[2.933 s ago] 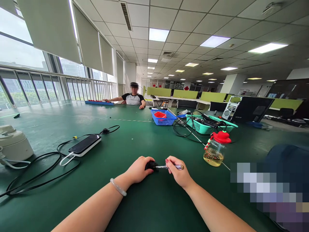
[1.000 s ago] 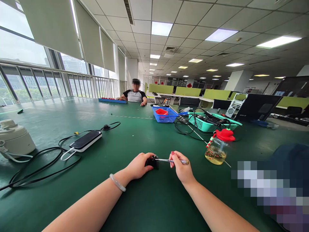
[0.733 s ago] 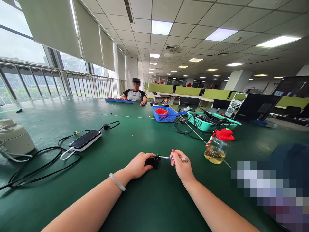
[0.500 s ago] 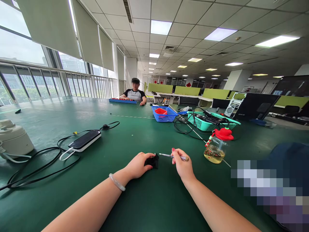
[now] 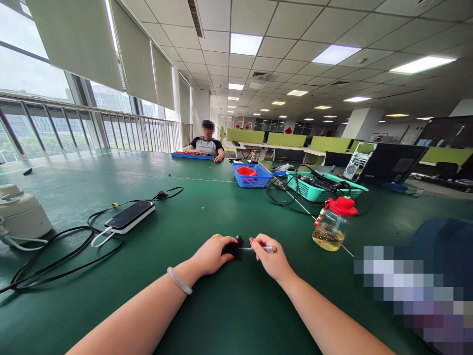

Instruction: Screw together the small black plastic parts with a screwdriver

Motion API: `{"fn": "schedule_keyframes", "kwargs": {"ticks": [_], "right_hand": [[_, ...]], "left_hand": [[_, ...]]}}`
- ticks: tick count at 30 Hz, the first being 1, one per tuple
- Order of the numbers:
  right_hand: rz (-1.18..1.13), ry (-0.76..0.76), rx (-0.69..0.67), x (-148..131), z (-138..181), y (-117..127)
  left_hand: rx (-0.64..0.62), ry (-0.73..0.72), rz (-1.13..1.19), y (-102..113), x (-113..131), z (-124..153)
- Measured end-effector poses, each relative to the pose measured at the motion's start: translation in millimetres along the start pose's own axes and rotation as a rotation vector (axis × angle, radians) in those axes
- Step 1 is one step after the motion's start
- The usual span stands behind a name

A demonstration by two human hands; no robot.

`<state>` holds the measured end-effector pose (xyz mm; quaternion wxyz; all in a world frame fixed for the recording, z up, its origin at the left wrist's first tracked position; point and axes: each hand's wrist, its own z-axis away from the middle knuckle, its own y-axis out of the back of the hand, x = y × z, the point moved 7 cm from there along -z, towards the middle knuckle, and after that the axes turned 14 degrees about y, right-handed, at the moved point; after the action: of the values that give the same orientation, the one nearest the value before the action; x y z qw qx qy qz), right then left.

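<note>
My left hand, with a pale bangle at its wrist, grips a small black part low over the green table. Thumb and fingers are closed around its left side, and its exact kind does not show. In my right hand is a screwdriver with a clear handle, pinched between thumb and fingers. Its thin shaft points left and its tip is at the right side of the black part. Whether the tip touches it I cannot tell.
Right of my hands stands a bottle with a red lid. Behind it are a green basket of cables and a blue basket. A power bank with cables lies left. A person sits across the table.
My right hand has moved left and slightly down, bringing the screwdriver's tip to the black part. My left hand stays nearly still. Across the table, the blue tray has shifted slightly right.
</note>
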<state>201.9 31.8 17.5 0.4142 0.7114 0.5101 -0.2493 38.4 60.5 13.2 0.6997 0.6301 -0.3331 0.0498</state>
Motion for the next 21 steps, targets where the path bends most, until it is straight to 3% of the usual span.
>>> {"fn": "schedule_keyframes", "kwargs": {"ticks": [9, 14, 18, 21], "right_hand": [[0.027, 0.093, -0.068, -19, 0, -2], [0.056, 0.206, 0.016, -30, -2, 6], [0.104, 0.186, 0.107, -27, -1, 16], [0.089, 0.156, 0.098, -22, 0, 15]], "left_hand": [[0.030, -0.026, -0.024, 1, 1, 1], [0.037, -0.027, -0.037, 1, 1, 1], [0.034, -0.032, -0.035, 0, 0, 1], [0.034, -0.029, -0.033, -1, 0, 0]]}}
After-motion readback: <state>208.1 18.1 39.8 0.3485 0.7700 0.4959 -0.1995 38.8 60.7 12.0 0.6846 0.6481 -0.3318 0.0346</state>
